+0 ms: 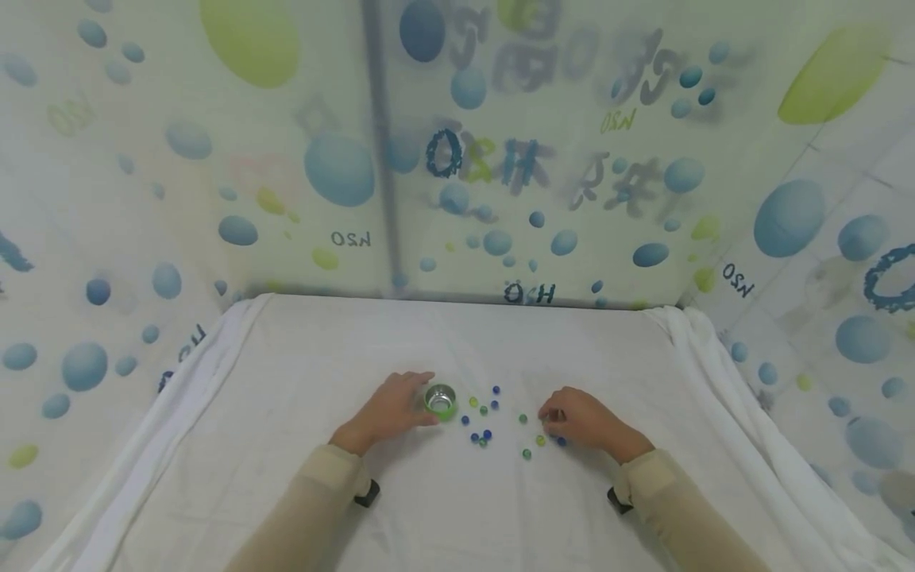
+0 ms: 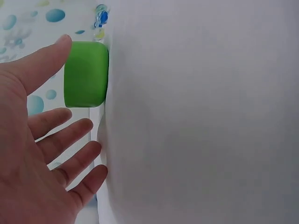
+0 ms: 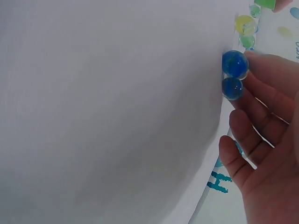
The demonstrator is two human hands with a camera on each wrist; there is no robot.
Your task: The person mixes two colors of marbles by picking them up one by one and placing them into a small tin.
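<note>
A small bowl point(image 1: 440, 402), green outside and shiny metal inside, stands on the white cloth. Around its left side curves my left hand point(image 1: 393, 407), thumb at the near side and fingers toward the far side. In the left wrist view the thumb overlaps the green wall point(image 2: 86, 74), and the other fingers are spread loosely. My right hand point(image 1: 581, 417) is low among the glass marbles, thumb and forefinger curled toward each other. Two blue marbles point(image 3: 235, 64) cover its fingertips in the right wrist view, so I cannot tell whether it pinches one.
Several blue, green and yellow marbles point(image 1: 488, 434) lie scattered between the bowl and my right hand. A green marble point(image 1: 526, 454) and a yellow marble point(image 1: 540, 440) are close to the right fingertips. Behind the cloth-covered table point(image 1: 322, 342) hangs a patterned curtain point(image 1: 300, 262).
</note>
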